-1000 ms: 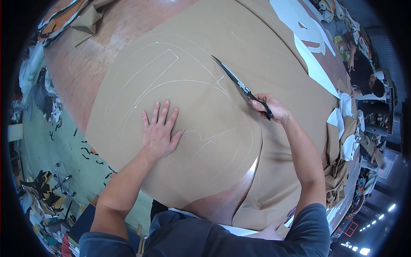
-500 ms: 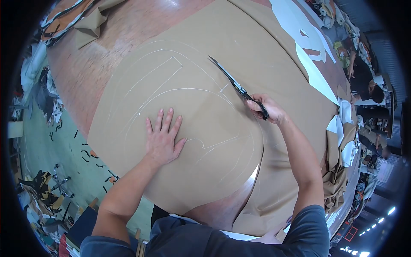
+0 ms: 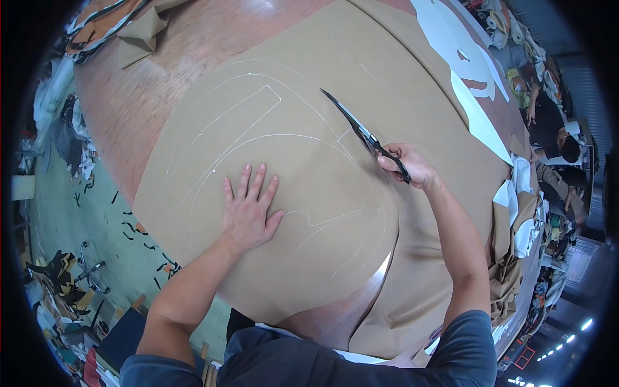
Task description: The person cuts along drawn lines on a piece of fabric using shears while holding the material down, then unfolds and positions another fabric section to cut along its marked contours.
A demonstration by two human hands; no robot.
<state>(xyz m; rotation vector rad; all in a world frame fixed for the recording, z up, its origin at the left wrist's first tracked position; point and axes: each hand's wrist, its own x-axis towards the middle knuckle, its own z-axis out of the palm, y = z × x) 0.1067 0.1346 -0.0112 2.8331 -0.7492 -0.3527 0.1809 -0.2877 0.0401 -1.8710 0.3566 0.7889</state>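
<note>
A broad tan sheet (image 3: pixel 309 213), leather-like, lies over the table, with thin pale outlines drawn on it: long curves, a narrow slanted strip and a notched shape. My left hand (image 3: pixel 250 213) rests flat on the sheet, fingers spread, left of the notched outline. In my right hand (image 3: pixel 411 169) are long scissors (image 3: pixel 366 137) with black handles. Their blades point up and left over the sheet, crossing near a short pale cross-mark. Whether the blades are slightly parted, I cannot tell. Below my right hand, a cut edge of the sheet curves down toward my body.
Bare reddish tabletop (image 3: pixel 213 32) shows at upper left, with folded tan and orange pieces (image 3: pixel 142 39) on it. White pattern sheets (image 3: pixel 461 61) lie at upper right. Crumpled tan scraps (image 3: pixel 509 277) hang at the right. A person (image 3: pixel 548 122) stands beyond the table's right side.
The whole view has shifted slightly. My left hand stays at the same place on the sheet, and the scissors keep nearly the same position over the drawn lines.
</note>
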